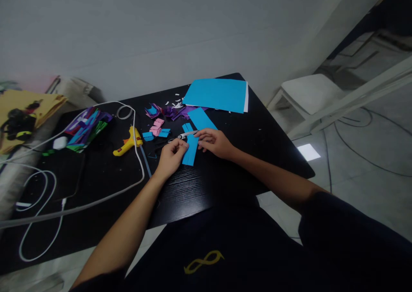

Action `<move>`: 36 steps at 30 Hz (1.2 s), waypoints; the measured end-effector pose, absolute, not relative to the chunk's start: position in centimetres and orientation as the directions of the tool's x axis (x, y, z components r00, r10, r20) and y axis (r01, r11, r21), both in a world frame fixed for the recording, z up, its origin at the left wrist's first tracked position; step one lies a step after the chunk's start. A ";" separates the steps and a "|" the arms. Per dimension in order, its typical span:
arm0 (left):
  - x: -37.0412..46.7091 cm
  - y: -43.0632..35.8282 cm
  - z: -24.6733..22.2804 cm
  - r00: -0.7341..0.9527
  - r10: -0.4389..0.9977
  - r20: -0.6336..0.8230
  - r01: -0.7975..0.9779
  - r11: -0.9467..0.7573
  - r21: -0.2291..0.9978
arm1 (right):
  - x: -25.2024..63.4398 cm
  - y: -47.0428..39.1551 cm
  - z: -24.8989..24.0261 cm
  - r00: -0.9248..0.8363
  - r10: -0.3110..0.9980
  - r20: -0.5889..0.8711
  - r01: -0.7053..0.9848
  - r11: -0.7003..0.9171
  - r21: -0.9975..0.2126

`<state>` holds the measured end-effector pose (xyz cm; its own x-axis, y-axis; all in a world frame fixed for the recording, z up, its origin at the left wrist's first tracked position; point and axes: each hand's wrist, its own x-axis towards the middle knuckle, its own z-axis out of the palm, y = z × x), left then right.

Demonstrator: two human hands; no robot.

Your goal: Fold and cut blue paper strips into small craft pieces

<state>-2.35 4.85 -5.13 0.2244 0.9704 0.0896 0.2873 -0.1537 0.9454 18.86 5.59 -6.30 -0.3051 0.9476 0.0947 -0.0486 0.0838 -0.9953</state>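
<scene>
A blue paper strip stands between my two hands just above the black table. My left hand pinches its left edge between thumb and fingers. At the strip's right edge, my right hand has its fingers bent and closed on the paper. Scissors lie just behind the strip, their handles partly hidden by my left hand. Another blue paper piece rests beyond my right hand. Small folded blue pieces and a pink one lie to the left.
Blue sheets are stacked at the table's back right. Purple paper pieces and white scraps sit near the wall. Leftward are a yellow glue gun, a white cable and a bundle of coloured strips. A white stool stands right.
</scene>
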 end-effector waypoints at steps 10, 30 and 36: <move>-2.4 4.8 -5.3 0.251 0.963 0.100 0.275 -0.170 0.946 | 19.0 5.6 -6.1 -0.314 0.943 0.112 -0.037 0.106 -0.994; -2.1 4.5 -5.4 0.310 0.950 0.047 0.151 -0.098 0.984 | 18.7 5.8 -6.4 -0.251 0.964 0.090 -0.020 0.087 -0.996; -1.9 4.5 -5.7 0.302 0.951 0.061 0.101 -0.096 0.990 | 18.5 5.6 -6.2 -0.316 0.945 0.081 -0.036 0.074 -0.997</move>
